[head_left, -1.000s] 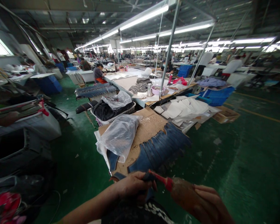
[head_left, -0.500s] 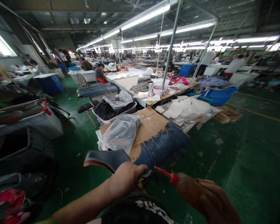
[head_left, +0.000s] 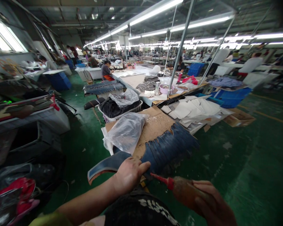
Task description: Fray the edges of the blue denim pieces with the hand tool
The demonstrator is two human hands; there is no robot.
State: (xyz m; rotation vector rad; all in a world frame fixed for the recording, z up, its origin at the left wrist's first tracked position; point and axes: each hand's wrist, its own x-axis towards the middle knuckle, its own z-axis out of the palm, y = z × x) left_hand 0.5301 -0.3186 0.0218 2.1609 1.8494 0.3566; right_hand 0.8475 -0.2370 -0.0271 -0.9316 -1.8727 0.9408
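My left hand point(head_left: 131, 173) pinches a curved dark-blue leather piece point(head_left: 108, 162) near its right end; the piece has a brownish edge and sticks out to the left over the floor. In my right hand point(head_left: 211, 199) is a brown squeeze bottle point(head_left: 185, 190) with a long red nozzle, tilted so the tip points left, close to my left thumb. Whether the tip touches the leather I cannot tell. Just beyond my hands, a row of overlapping dark-blue leather pieces point(head_left: 168, 146) lies along the front of a cardboard-topped table point(head_left: 155, 121).
A clear plastic bag point(head_left: 129, 130) lies on the table's left side. Behind it stands a white basket point(head_left: 122, 116) of black material. White sheets point(head_left: 193, 108) are piled at the right, near a cardboard box point(head_left: 240, 117). A metal post point(head_left: 182, 40) rises from the large worktable. Several people work farther back.
The view has shifted a little, so the surroundings sit farther right. The leather piece has tilted in my left hand, and the bottle's tip has moved slightly left and down.
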